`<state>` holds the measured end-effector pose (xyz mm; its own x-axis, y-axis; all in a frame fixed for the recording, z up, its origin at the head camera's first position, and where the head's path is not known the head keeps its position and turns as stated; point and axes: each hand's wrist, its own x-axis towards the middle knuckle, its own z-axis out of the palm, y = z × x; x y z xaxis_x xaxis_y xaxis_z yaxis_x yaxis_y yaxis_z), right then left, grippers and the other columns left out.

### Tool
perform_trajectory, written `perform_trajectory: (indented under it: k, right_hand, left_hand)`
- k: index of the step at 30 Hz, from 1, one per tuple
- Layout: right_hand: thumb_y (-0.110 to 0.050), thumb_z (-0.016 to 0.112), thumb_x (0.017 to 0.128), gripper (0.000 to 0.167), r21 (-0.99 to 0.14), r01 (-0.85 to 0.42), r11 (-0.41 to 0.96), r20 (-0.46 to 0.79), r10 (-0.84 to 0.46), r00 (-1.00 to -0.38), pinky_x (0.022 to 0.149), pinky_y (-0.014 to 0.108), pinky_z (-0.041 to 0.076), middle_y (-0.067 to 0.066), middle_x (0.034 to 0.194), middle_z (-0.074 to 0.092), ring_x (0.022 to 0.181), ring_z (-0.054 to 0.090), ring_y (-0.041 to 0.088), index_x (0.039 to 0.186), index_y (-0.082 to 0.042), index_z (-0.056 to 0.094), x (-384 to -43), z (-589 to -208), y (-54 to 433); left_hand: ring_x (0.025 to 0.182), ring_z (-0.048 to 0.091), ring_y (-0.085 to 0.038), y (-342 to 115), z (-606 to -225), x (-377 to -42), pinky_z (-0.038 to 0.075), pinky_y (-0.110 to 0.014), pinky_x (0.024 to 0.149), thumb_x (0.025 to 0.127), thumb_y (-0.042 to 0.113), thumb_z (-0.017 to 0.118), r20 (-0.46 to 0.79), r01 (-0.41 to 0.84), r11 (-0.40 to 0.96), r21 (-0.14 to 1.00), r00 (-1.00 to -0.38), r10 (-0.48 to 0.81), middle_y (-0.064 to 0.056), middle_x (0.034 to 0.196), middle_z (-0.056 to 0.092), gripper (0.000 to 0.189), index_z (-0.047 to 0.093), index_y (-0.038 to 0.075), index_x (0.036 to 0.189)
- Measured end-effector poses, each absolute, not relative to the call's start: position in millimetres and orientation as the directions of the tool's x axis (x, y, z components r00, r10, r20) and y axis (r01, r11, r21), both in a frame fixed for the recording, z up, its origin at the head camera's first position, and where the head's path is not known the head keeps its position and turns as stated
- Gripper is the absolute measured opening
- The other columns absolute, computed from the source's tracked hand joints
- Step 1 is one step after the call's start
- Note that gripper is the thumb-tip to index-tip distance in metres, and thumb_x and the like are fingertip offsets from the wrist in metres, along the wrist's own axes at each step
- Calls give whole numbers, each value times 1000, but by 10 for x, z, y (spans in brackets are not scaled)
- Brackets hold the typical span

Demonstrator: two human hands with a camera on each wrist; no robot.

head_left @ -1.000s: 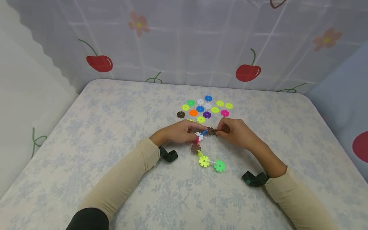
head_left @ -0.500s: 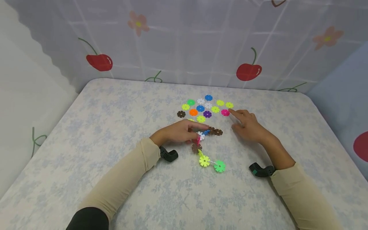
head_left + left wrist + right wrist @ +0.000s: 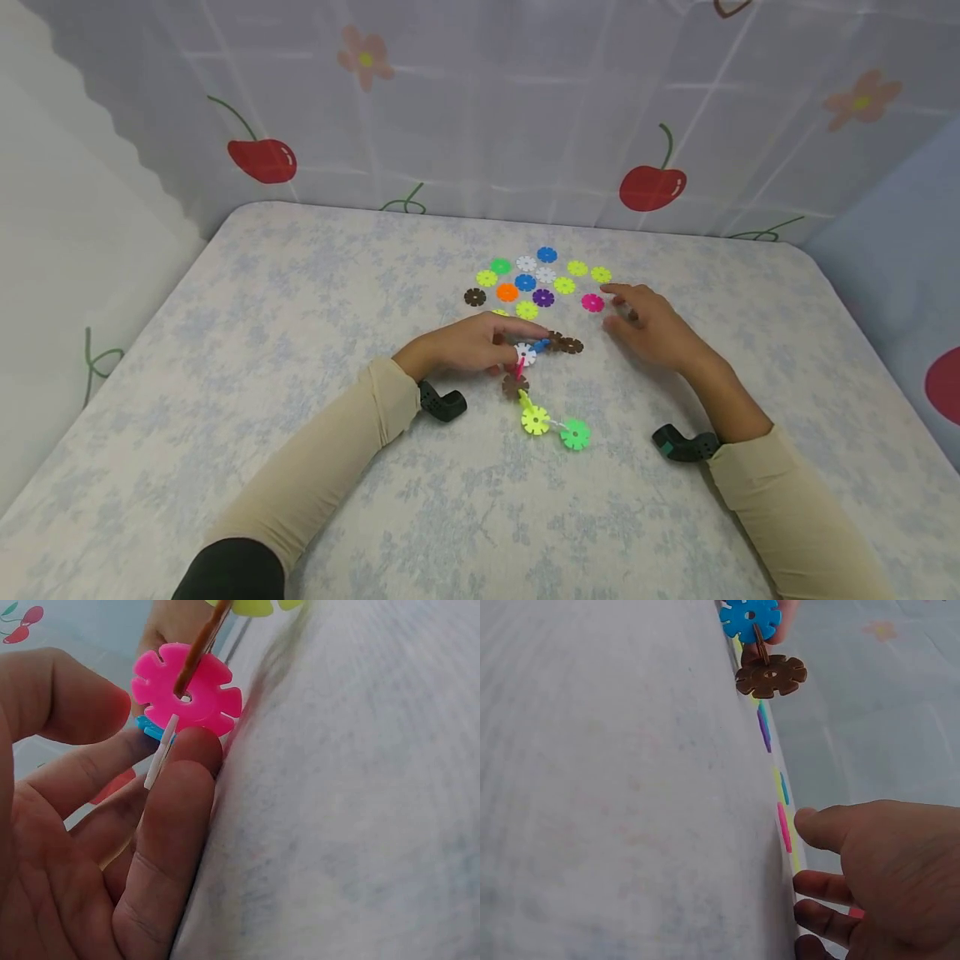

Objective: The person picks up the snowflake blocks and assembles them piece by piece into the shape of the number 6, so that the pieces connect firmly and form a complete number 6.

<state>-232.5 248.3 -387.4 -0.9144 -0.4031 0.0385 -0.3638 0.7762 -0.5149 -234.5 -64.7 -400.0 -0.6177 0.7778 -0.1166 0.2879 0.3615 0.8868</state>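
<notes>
A chain of slotted flower-shaped discs stands on the table: green, yellow, brown, pink, white (image 3: 525, 356) and blue pieces, with brown discs (image 3: 572, 346) at the far end. My left hand (image 3: 476, 343) grips the middle of this chain, its fingers curled round the white piece. In the left wrist view the pink disc (image 3: 187, 690) stands beside the fingertips, its slot joined to a brown piece. My right hand (image 3: 652, 327) hovers with relaxed, parted fingers just right of a loose pink disc (image 3: 592, 302). Nothing shows in its grasp. From the right wrist, the end brown disc (image 3: 772, 676) appears slotted to a blue one.
Several loose discs lie flat beyond my hands, among them an orange one (image 3: 507, 292), a purple one (image 3: 543, 297) and a dark brown one (image 3: 475, 297). A patterned cloth covers the table (image 3: 337, 283). A curtain with cherries (image 3: 450, 125) hangs along its far edge.
My right hand has let go of the brown end disc and moved right and away to the loose pink disc, which has slid slightly toward me. The left hand has stayed on the chain.
</notes>
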Motion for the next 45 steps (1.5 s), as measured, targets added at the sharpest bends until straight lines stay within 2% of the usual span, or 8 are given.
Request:
perform_trajectory:
  k: [3, 8, 11, 18, 25, 30, 37, 45]
  right_hand:
    - [-8, 61, 101, 44, -480, -405, 778, 27, -448, -893, 98, 61, 37, 27, 135, 47, 121, 42, 47, 144, -1, 53, -2328, -3885, 2490]
    - [-3, 66, 97, 13, -482, -429, 764, 53, -463, -885, 91, 51, 44, 20, 118, 58, 106, 54, 37, 110, 2, 65, -2304, -3851, 2472]
    - [0, 69, 94, 12, -518, -403, 754, 42, -449, -893, 80, 46, 50, 14, 105, 61, 92, 58, 30, 105, 1, 64, -2278, -3817, 2453]
    - [-7, 68, 97, 8, -628, -235, 742, -106, -380, -919, 76, 38, 51, 11, 100, 64, 91, 57, 27, 105, -5, 67, -2237, -3751, 2425]
    - [-12, 67, 99, 18, -797, 3, 604, -280, -364, -888, 76, 32, 55, 14, 94, 66, 83, 65, 27, 110, 1, 61, -2216, -3703, 2448]
    - [-7, 67, 98, 21, -850, 110, 515, -346, -390, -853, 78, 34, 58, 16, 94, 64, 82, 66, 25, 109, 6, 56, -2224, -3726, 2438]
    - [-2, 66, 98, 21, -888, 179, 423, -364, -408, -838, 77, 33, 59, 18, 95, 67, 80, 69, 21, 110, 10, 53, -2225, -3783, 2384]
    - [-3, 65, 99, 27, -893, 204, 400, -369, -394, -842, 77, 33, 59, 17, 99, 67, 80, 69, 20, 120, 8, 53, -2225, -3783, 2356]
  left_hand:
    - [71, 57, -15, -643, -3998, -2349, 49, -29, 69, 95, 8, 51, -118, 284, 365, 887, -623, 773, 4, 122, 65, 54, 57, 24, 146]
    - [74, 60, -17, -642, -4005, -2357, 50, -30, 69, 94, 8, 50, -121, 279, 367, 887, -628, 769, 5, 126, 64, 54, 58, 23, 145]
    - [80, 64, -18, -645, -4009, -2362, 51, -31, 70, 94, 6, 49, -118, 279, 364, 889, -628, 769, 4, 126, 64, 54, 58, 23, 145]
    - [91, 65, -21, -650, -4009, -2360, 57, -36, 78, 98, 5, 52, -129, 207, 334, 919, -644, 754, 3, 137, 59, 46, 61, 17, 141]
    - [91, 63, -22, -632, -4014, -2365, 56, -35, 76, 102, 8, 55, -132, 149, 300, 942, -657, 742, 4, 138, 60, 39, 60, 14, 141]
    - [88, 64, -20, -635, -4025, -2370, 56, -33, 74, 102, 8, 58, -138, 150, 305, 940, -652, 746, 3, 132, 63, 40, 61, 16, 140]
    - [72, 60, -17, -641, -4029, -2371, 51, -29, 68, 101, 4, 57, -130, 205, 330, 922, -639, 759, -6, 91, 70, 45, 60, 19, 143]
    - [73, 60, -17, -637, -4022, -2373, 53, -29, 69, 100, 5, 60, -148, 174, 340, 924, -656, 740, -8, 89, 68, 43, 61, 16, 142]
